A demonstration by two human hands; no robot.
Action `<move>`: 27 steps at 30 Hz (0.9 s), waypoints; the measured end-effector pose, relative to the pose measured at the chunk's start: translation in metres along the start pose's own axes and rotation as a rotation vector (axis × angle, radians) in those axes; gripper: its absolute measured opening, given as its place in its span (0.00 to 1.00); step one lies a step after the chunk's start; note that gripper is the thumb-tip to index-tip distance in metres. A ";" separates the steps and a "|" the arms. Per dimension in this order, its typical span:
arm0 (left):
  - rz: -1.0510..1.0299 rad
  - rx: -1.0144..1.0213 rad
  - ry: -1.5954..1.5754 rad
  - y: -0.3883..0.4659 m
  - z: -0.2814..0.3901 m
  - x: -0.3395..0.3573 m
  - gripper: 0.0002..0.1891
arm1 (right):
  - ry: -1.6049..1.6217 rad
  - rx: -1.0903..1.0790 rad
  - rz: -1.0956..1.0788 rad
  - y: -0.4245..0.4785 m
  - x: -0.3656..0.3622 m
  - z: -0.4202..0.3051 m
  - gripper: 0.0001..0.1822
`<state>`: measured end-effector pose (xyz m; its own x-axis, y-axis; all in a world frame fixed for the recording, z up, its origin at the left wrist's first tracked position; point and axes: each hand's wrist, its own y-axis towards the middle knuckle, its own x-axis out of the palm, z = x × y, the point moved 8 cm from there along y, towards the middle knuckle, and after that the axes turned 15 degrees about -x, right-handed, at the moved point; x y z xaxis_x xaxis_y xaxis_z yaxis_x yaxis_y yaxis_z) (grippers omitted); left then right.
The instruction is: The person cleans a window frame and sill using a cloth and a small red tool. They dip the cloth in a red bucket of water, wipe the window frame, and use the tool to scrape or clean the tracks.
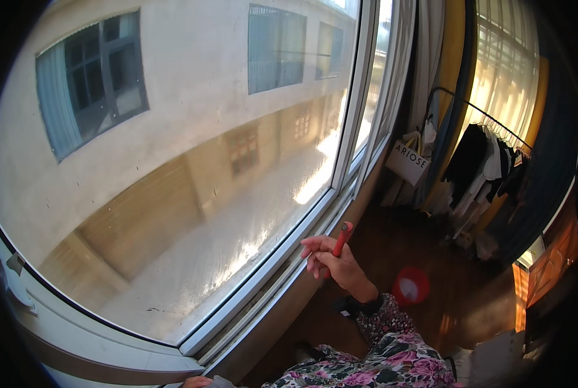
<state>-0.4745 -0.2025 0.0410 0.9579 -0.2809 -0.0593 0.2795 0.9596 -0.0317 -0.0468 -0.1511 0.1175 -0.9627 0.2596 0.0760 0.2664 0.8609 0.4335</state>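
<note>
Beside the lower sliding track (pixel 269 291) of a large window (pixel 211 233), my right hand (pixel 340 264) is raised, closed around a red handle (pixel 342 238) that slants upward through the grip. What the handle's lower end bears is hidden. Streaks and small specks mark the window glass. At the bottom edge of the picture, only the fingertips of my left hand (pixel 198 382) show, close to the white window frame (pixel 138 361). A piece of grey material (pixel 218 382) lies against those fingers; how they hold it cannot be seen.
On the brown floor stands a red bucket (pixel 411 286). Further back, a black rack (pixel 495 121) carries hanging clothes (pixel 471 160), with a white bag (pixel 408 162) and curtains (pixel 502 58) near it. A wooden cabinet (pixel 553 266) stands at the right.
</note>
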 end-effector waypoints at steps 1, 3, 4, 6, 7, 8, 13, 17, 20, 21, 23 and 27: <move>-0.011 -0.020 0.019 0.004 0.006 0.009 0.14 | -0.056 -0.062 0.052 0.009 -0.030 0.001 0.22; -0.004 -0.045 0.038 0.009 0.009 0.016 0.14 | -0.214 -0.209 0.181 0.038 -0.090 0.015 0.25; 0.007 -0.055 0.043 0.012 0.008 0.017 0.15 | -0.282 -0.202 0.248 0.053 -0.115 0.021 0.26; 0.055 -0.079 0.065 0.019 0.008 0.020 0.15 | -0.352 -0.203 0.374 0.090 -0.157 0.041 0.30; 0.065 -0.083 0.067 0.027 0.007 0.025 0.15 | -0.360 -0.171 0.455 0.102 -0.173 0.036 0.32; 0.072 -0.094 0.071 0.033 0.007 0.031 0.15 | -0.395 -0.169 0.490 0.112 -0.194 0.037 0.34; 0.175 -0.142 0.068 0.063 0.005 0.060 0.16 | -0.474 -0.087 0.504 0.155 -0.232 0.034 0.40; 0.298 -0.230 -0.021 0.084 -0.003 0.076 0.17 | -0.685 -0.162 0.474 0.178 -0.230 0.041 0.38; 0.517 -0.111 0.273 0.103 0.037 0.099 0.15 | -0.638 -0.109 0.515 0.176 -0.242 0.066 0.40; 0.586 0.005 0.088 0.093 0.034 0.094 0.11 | -0.584 -0.133 0.521 0.173 -0.247 0.072 0.40; 0.657 0.013 0.173 0.094 0.042 0.094 0.14 | -0.575 -0.217 0.467 0.173 -0.243 0.079 0.40; 0.635 0.002 0.159 0.100 0.040 0.093 0.13 | -0.378 -0.210 0.494 0.169 -0.241 0.073 0.40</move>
<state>-0.3544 -0.1320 0.0720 0.9155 0.3416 -0.2127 -0.3367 0.9397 0.0600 0.2333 -0.0364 0.1071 -0.6361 0.7715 0.0068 0.6212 0.5069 0.5977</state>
